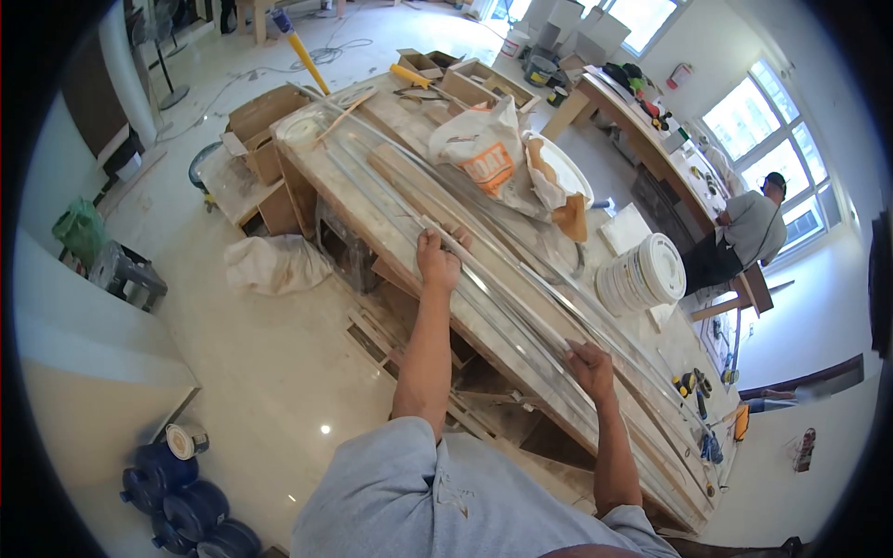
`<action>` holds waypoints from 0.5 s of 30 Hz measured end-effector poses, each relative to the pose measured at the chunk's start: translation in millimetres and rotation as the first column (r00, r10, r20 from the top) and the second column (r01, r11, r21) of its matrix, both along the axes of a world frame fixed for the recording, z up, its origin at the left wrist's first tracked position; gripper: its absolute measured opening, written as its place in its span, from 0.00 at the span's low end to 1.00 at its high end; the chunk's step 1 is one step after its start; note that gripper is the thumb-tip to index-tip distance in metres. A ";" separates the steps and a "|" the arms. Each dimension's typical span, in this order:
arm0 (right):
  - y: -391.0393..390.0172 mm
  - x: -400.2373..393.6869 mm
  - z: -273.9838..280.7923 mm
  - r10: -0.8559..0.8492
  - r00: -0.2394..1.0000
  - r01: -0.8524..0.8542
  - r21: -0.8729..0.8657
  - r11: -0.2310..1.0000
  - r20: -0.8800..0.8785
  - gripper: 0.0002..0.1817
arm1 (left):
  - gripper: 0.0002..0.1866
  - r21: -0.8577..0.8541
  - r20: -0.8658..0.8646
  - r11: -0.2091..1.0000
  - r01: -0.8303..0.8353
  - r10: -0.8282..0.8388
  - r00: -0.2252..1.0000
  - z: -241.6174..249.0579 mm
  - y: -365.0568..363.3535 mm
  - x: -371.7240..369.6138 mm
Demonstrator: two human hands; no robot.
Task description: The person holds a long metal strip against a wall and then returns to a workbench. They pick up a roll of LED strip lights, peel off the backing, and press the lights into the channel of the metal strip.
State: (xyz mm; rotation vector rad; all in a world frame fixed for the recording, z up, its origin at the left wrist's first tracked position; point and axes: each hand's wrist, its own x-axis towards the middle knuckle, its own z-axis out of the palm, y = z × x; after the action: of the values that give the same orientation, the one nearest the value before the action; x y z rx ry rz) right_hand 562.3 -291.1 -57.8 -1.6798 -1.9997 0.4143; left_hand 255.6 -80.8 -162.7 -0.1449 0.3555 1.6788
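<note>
Over the long wooden workbench, both my hands are closed on one long, thin, pale strip. My left hand grips it near its upper left end, and my right hand pinches it further down to the right. Long shiny metal strips lie lengthwise on the bench beneath and beside my hands. Beyond my right hand a white plastic bucket lies tipped on its side. A white bag with orange print rests farther up the bench.
Pliers and other hand tools lie at the bench's right end. Cardboard boxes stand by its far left end. A person works at a second bench. Blue water jugs are on the floor at lower left.
</note>
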 end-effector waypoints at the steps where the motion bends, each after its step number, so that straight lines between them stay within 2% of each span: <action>1: -0.1 -0.2 -0.3 0.003 1.000 -0.003 0.010 1.000 -0.003 0.13 | 0.10 0.020 -0.017 1.000 -0.014 0.014 1.000 -2.6 1.1 0.0; 5: 2.0 -1.1 -2.1 0.017 1.000 -0.017 0.033 0.999 -0.024 0.13 | 0.10 0.087 0.046 0.996 0.004 -0.008 0.999 -7.3 -0.4 -4.0; 7: 3.1 0.2 -4.3 0.046 0.999 -0.046 0.040 0.998 0.014 0.13 | 0.09 0.240 0.132 0.971 -0.003 -0.029 0.991 -20.3 1.7 -3.7; 11: 4.2 -1.0 -5.6 0.044 0.999 -0.045 -0.007 0.999 -0.007 0.12 | 0.09 0.176 0.157 0.984 0.011 -0.039 0.987 -23.8 -2.8 -7.2; 13: 4.2 -1.0 -7.4 0.058 0.998 -0.057 -0.017 0.998 0.034 0.12 | 0.08 0.268 0.149 0.963 0.012 -0.053 0.987 -24.3 -6.5 -8.7; 15: 5.7 -1.6 -7.8 0.061 0.998 -0.060 -0.029 0.998 0.034 0.12 | 0.08 0.281 0.152 0.960 0.014 -0.059 0.987 -22.8 -8.7 -10.0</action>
State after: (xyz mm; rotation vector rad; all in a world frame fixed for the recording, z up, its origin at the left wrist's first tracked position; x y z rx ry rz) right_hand 560.6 -285.4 -65.7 -1.6564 -2.0836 0.4388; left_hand 245.6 -89.5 -185.5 -0.0605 -0.0009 1.6504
